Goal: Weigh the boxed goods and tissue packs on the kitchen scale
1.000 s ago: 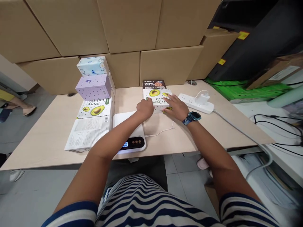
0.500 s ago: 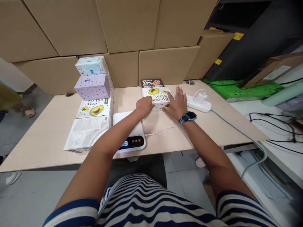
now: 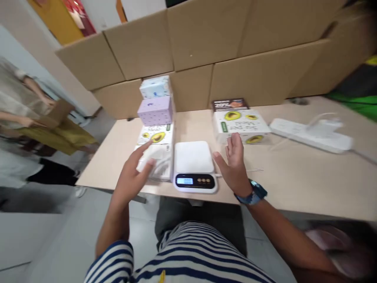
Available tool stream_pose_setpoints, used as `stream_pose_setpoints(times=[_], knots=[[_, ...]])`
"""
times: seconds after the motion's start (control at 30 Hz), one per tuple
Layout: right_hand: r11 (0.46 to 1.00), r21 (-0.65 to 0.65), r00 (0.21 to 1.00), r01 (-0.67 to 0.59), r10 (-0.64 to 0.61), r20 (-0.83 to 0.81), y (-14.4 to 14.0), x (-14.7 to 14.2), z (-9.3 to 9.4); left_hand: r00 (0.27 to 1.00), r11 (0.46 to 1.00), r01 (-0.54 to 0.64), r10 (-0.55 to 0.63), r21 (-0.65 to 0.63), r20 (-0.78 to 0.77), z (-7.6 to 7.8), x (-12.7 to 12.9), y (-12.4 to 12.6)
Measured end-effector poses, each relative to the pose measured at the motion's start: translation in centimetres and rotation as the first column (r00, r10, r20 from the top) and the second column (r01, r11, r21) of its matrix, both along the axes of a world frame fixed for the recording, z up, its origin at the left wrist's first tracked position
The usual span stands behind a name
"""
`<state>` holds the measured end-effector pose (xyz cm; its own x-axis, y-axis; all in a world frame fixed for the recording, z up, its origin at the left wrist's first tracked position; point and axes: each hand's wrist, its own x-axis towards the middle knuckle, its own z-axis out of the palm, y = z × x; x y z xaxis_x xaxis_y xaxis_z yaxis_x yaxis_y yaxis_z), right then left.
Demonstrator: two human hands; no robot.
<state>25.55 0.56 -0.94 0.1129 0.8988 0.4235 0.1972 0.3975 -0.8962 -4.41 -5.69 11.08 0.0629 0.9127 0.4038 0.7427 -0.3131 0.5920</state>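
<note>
My left hand (image 3: 134, 175) is open, fingers apart, over the near edge of a white box (image 3: 159, 155) at the left; whether it touches cannot be made out. Behind that lies an avocado-print box (image 3: 161, 133). My right hand (image 3: 234, 165), with a watch on its wrist, is open and holds nothing. It hovers between a white digital kitchen scale (image 3: 194, 157) and another avocado-print box (image 3: 241, 122). The scale's pan is bare and its display (image 3: 185, 181) glows. A dark box (image 3: 229, 103) marked 20% sits behind the right-hand avocado box.
A lilac box (image 3: 155, 111) and a pale blue tissue pack (image 3: 155, 87) rise behind the left boxes. A white power strip (image 3: 312, 135) lies at the right. Cardboard boxes (image 3: 250, 78) wall off the table's back. At far left a person (image 3: 38, 102) holds a brown box.
Both hands have left the right avocado box, which stays behind. My left hand has moved to the left boxes, and my right hand has drawn nearer. The view has turned left.
</note>
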Motion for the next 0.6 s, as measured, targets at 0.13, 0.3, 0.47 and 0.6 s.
stream_pose_setpoints(times=[0.13,0.3,0.47,0.6], knots=[[0.973,-0.064,0.909,-0.223,0.184,-0.375,-3.8,-8.6,1.0,0.761,0.887,-0.458,0.429,-0.066,0.487,-4.6,-8.8,-2.0],[0.890,-0.256,0.821,-0.378,0.194,-0.537,-4.7,-14.3,1.2,0.626,0.925,-0.304,0.375,-0.230,0.684,-7.8,-11.9,-1.6],[0.849,-0.303,0.863,-0.433,0.295,-0.410,-5.5,-15.4,1.6,0.699,0.932,-0.219,0.356,-0.289,0.620,-8.1,-10.2,-0.4],[0.780,-0.280,0.823,-0.559,0.484,-0.296,-8.2,-15.1,4.3,0.713,0.951,0.009,0.210,-0.309,0.669,-7.4,-7.8,-1.9]])
